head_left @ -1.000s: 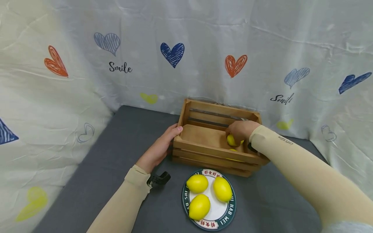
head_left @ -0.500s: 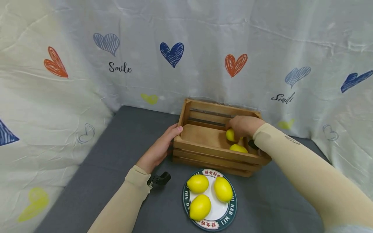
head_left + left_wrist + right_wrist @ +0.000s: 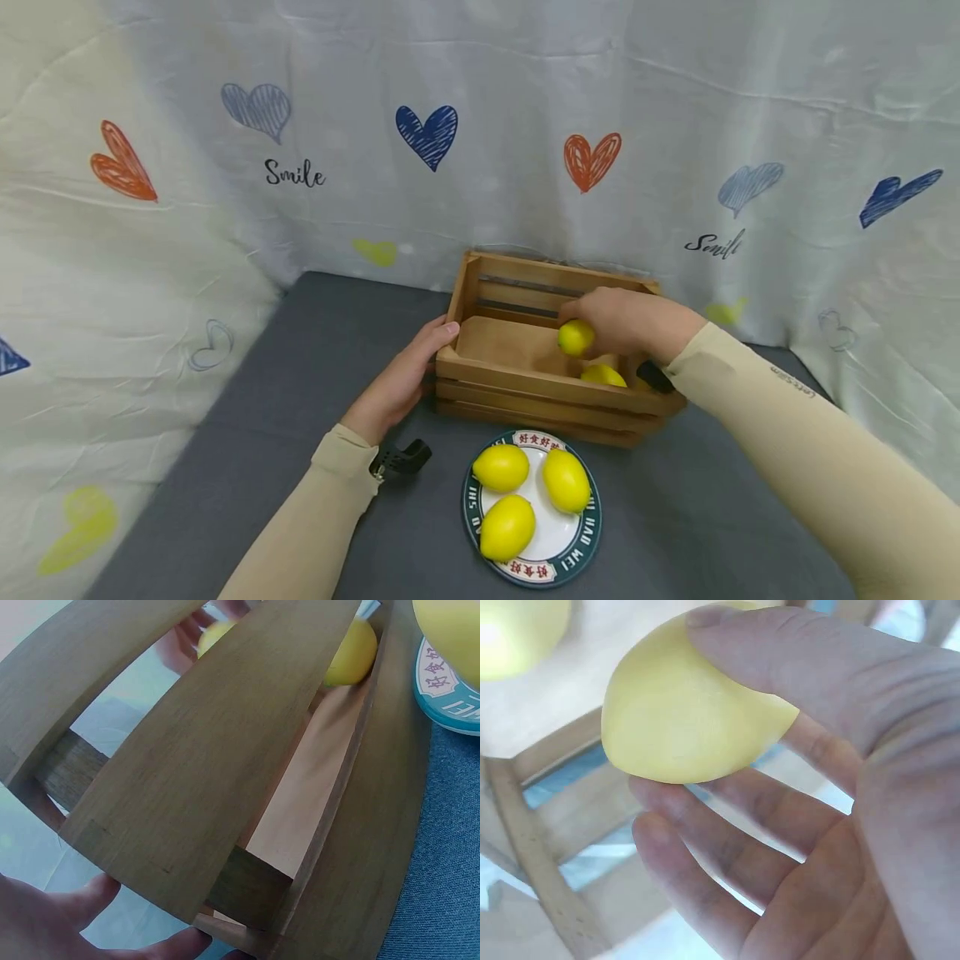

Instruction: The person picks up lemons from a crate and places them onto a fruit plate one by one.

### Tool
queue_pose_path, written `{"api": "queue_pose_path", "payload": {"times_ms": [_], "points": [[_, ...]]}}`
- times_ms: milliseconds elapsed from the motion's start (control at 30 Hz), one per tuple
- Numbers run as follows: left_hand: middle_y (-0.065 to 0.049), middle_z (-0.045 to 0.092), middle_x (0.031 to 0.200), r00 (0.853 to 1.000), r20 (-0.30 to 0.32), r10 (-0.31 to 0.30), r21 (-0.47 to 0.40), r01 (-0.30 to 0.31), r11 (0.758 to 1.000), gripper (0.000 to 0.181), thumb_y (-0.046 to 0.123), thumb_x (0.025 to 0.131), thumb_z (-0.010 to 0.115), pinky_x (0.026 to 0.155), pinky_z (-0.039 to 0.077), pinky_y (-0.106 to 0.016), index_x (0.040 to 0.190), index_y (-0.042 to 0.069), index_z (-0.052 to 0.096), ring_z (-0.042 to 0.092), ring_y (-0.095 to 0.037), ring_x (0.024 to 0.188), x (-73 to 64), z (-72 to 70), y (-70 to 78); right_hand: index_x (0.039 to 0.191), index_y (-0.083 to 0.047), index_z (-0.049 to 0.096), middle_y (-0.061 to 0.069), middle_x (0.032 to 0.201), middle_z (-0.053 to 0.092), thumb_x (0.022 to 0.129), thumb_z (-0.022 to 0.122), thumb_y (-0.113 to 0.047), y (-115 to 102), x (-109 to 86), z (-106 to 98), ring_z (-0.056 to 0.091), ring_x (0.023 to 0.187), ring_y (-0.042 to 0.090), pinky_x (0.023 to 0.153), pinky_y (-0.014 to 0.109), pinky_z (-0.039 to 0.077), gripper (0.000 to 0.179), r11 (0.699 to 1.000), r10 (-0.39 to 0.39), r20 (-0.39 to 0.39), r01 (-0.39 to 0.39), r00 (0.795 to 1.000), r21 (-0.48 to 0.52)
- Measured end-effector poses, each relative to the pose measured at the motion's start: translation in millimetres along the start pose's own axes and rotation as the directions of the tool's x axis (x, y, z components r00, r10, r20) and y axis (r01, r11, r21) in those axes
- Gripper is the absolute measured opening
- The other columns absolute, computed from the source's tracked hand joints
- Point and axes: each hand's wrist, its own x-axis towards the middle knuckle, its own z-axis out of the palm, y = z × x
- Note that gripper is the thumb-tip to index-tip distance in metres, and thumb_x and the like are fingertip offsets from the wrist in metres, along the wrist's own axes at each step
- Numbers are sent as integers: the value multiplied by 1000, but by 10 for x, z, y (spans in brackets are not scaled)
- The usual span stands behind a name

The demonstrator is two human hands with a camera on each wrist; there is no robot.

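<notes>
In the head view, a slatted wooden crate [image 3: 517, 379] stands on the grey tabletop. My left hand [image 3: 401, 375] holds the crate's left end, thumb at the rim; the left wrist view has its fingertips [image 3: 184, 945] against the wood. Over the crate's right half, my right hand [image 3: 626, 321] grips a yellow lemon [image 3: 576, 337]. The right wrist view shows that lemon [image 3: 682, 712] pinched between thumb and fingers. Below the hand, another lemon [image 3: 603, 375] lies inside the crate, partly hidden by the front slats.
In front of the crate sits a round plate [image 3: 558, 529] with a green lettered rim. It bears three lemons: one at upper left [image 3: 501, 467], one at right [image 3: 566, 481], one at lower left [image 3: 507, 528]. A curtain [image 3: 495, 208] printed with hearts hangs behind.
My right hand has risen a little inside the crate with the lemon, bringing the lemon underneath into fuller sight. My left hand keeps its place on the crate. The head view has shifted slightly.
</notes>
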Motion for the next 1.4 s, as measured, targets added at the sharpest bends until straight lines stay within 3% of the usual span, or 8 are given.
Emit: {"api": "queue_pose_path", "payload": {"times_ms": [267, 467, 733, 933, 1167, 1400], "points": [[-5, 3, 183, 1000, -5, -1, -14, 1, 1000, 88, 74, 103, 47, 126, 12, -79, 174, 39, 9, 13, -48, 164, -6, -35, -78, 140, -22, 68, 6, 130, 71, 93, 88, -18, -283, -377, -80, 67, 103, 25, 95, 48, 61, 52, 1000, -23, -65, 21, 998, -23], [-6, 2, 183, 1000, -9, 0, -9, 0, 1000, 86, 74, 104, 46, 126, 11, -81, 174, 39, 10, 14, -49, 163, -17, -37, -93, 143, -23, 66, 8, 136, 69, 93, 88, -22, -452, -675, -112, 68, 101, 25, 93, 48, 63, 55, 995, -37, -110, 26, 993, -96], [-6, 0, 183, 1000, -5, 2, 12, -2, 1000, 87, 75, 104, 45, 123, 13, -83, 174, 39, 8, 15, -51, 162, -6, -59, -82, 138, -25, 69, 2, 125, 70, 89, 92, -23, -660, -1040, -47, 66, 91, 19, 84, 44, 63, 54, 985, -119, -200, 90, 973, -147], [-6, -1, 183, 1000, -4, 5, 18, -5, 1000, 88, 77, 103, 44, 123, 12, -83, 174, 40, 6, 15, -50, 162, 0, -61, -40, 138, -24, 68, -1, 121, 69, 86, 95, -25, -802, -1190, 200, 67, 95, 16, 80, 38, 63, 58, 958, -224, -193, 179, 955, -225], [-5, -1, 183, 1000, -1, 0, 24, 0, 1000, 89, 78, 103, 44, 123, 12, -83, 174, 41, 5, 15, -50, 162, 18, -36, -11, 131, -25, 69, -4, 114, 71, 82, 98, -26, -964, -1240, 634, 70, 97, 16, 85, 35, 62, 57, 923, -332, -128, 294, 935, -249], [-4, -2, 184, 1000, 7, 3, 30, -3, 1000, 88, 78, 103, 44, 123, 9, -84, 174, 42, 7, 13, -51, 162, 17, -4, 10, 127, -29, 70, -9, 104, 66, 82, 96, -26, -1078, -1352, 1054, 58, 78, 9, 73, 26, 55, 52, 908, -366, -76, 339, 927, -245]]}}
